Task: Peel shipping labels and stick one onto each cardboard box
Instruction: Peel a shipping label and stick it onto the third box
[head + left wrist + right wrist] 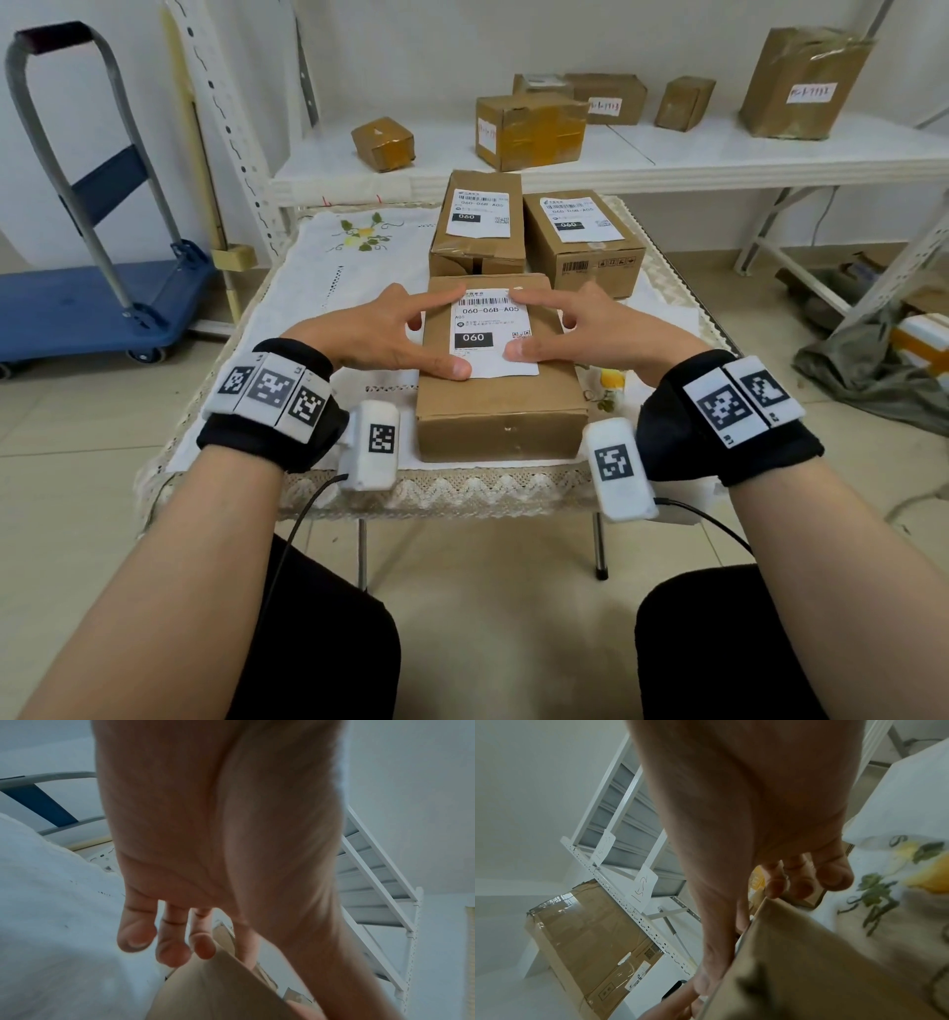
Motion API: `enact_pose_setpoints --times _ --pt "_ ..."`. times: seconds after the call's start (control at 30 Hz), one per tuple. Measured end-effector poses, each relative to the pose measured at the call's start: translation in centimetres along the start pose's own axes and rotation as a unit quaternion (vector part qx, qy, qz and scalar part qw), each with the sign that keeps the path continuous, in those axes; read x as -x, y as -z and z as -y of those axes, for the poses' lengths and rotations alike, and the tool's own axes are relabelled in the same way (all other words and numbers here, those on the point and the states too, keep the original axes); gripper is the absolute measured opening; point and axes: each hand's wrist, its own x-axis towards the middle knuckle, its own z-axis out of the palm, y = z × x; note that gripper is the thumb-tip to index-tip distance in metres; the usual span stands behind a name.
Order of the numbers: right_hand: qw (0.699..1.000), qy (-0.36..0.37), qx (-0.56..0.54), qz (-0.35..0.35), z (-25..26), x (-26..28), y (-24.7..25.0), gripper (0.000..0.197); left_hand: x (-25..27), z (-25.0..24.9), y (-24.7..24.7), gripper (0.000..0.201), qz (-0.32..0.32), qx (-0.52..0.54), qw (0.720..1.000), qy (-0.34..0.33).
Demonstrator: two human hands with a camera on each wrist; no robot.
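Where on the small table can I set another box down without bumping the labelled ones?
The left half of the white cloth is bare, bordered by the embroidered flowers at the back and the near box on the right. The right side is crowded: two labelled boxes stand behind the near box, and the left hand and right hand press its label.

A brown cardboard box lies flat between the two hands, long side running away from them. A white shipping label printed "060-06B-A05" sits on its top. Beyond the fingertips stand two more brown boxes side by side, each labelled on top.
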Motion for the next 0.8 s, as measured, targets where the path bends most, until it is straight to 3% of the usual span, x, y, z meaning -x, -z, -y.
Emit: enact_pose_setpoints --times 0.13,0.3,0.47,0.57,0.63,0.7,0.8 --pt "0.999 0.042 -0.024 0.000 -0.5 0.2 0.0 0.068 0.3 0.3 -0.3 0.091 -0.017 0.008 0.999 -0.040" --pt "0.977 0.068 -0.194 -0.047 -1.6 0.4 -0.2 0.024 1.1 0.3 -0.2 0.048 -0.079 0.111 0.986 -0.095" --pt "0.968 0.049 -0.246 -0.025 -2.0 1.0 0.0 0.020 1.7 0.7 -0.1 0.025 -0.069 0.182 0.974 -0.115" --pt "0.972 0.039 -0.230 -0.015 -2.1 1.4 0.2 0.024 2.0 0.7 -0.1 0.029 -0.059 0.192 0.973 -0.115" --pt "0.971 0.025 -0.237 -0.033 -2.1 1.3 0.1 0.026 1.5 0.8 -0.2 0.039 -0.091 0.181 0.975 -0.092" --pt "0.967 -0.004 -0.251 -0.047 -1.9 1.3 -0.1 0.033 0.9 0.8 -0.5 0.051 -0.123 0.170 0.978 -0.024" --pt "0.963 -0.044 -0.263 -0.048 -1.6 1.2 -0.3 0.049 0.5 0.7 -1.0 0.062 -0.082 0.124 0.987 0.066"
